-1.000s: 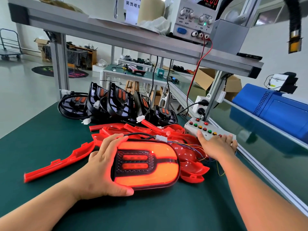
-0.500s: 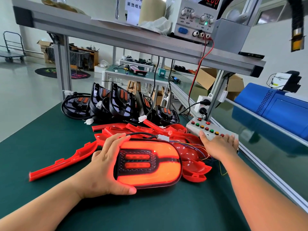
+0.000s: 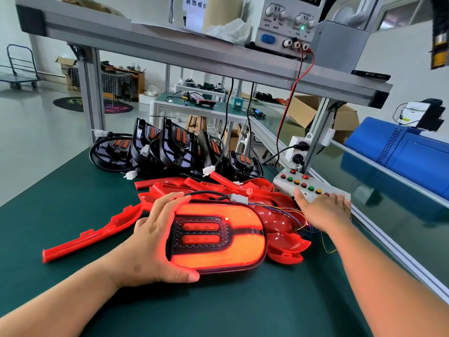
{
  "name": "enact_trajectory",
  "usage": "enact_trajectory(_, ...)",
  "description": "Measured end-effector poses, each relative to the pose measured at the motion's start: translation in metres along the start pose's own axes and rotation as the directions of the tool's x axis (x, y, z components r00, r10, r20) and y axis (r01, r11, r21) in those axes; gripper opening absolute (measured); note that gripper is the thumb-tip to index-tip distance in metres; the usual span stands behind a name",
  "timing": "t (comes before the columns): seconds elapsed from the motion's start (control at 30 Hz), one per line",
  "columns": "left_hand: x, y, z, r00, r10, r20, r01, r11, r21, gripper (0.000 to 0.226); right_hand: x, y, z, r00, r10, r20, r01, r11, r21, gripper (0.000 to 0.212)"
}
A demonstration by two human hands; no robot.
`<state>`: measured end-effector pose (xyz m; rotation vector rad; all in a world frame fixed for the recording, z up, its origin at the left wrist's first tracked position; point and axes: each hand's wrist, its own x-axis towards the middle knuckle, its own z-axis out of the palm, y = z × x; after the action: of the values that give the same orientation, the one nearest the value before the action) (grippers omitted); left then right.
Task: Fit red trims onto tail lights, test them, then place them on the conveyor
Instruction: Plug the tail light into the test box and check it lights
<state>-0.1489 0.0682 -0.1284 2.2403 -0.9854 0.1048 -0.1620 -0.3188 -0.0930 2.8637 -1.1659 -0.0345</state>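
Two bare hands are at work over the green desk [image 3: 73, 190]. The left hand [image 3: 153, 242] reaches forward from a low forearm and grasps the left end of the tail light [image 3: 218, 237]. Its fingers [image 3: 170, 200] curl over the far edge and the thumb [image 3: 184, 276] closes on the near edge. The tail light lies face up on the desk and glows orange-red, with two lit bars in its dark middle part.

The right hand [image 3: 325, 210] is stretched further out, palm down, and rests released on the near end of the white button box [image 3: 298, 183]. Its fingers [image 3: 340, 199] are nearly straight over the box edge. Whether one of them presses a button, I cannot tell.

A white connector [image 3: 239, 198] with thin wires sits just beyond the left fingers, at the far rim of the light. Loose red trims [image 3: 213, 186] are piled beyond the left fingers and between the two hands. One long red trim [image 3: 92, 237] lies to the left of the left fingers. Further beyond, dark tail lights [image 3: 177, 147] stand in a row.

Compared with half a second before, both hands keep the same grip and place, and the light glows the same. Only the view has dipped slightly, so the display of the power supply [image 3: 286, 23] is now almost cut off.
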Motion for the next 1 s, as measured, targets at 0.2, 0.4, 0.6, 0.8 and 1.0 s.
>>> enact_trajectory(0.2, 0.000, 0.002, 0.000, 1.000, -0.009, 0.005, 0.009, 1.000, -0.007, 0.125, 0.001, -0.001, 0.002, 1.000, 0.005, 0.004, -0.004, 1.000, -0.020, 0.117)
enact_trajectory(0.4, 0.000, 0.001, 0.000, 1.000, -0.012, 0.007, 0.012, 1.000, -0.001, 0.125, 0.005, -0.001, 0.004, 1.000, 0.004, 0.004, -0.004, 1.000, -0.011, 0.118)
enact_trajectory(0.6, 0.000, 0.002, -0.001, 1.000, -0.016, 0.024, 0.016, 1.000, 0.006, 0.125, 0.005, -0.003, 0.004, 1.000, 0.002, -0.001, -0.002, 1.000, -0.006, 0.113)
enact_trajectory(0.8, 0.000, 0.003, -0.001, 0.999, -0.022, 0.048, 0.021, 1.000, 0.012, 0.124, 0.016, -0.009, 0.006, 0.956, -0.284, -0.068, 0.285, 0.958, 0.008, 0.089)
enact_trajectory(1.0, 0.000, 0.003, -0.002, 0.999, -0.016, 0.040, 0.016, 1.000, 0.004, 0.124, 0.028, -0.019, -0.001, 0.920, -0.392, -0.021, 0.390, 0.918, -0.069, 0.088)
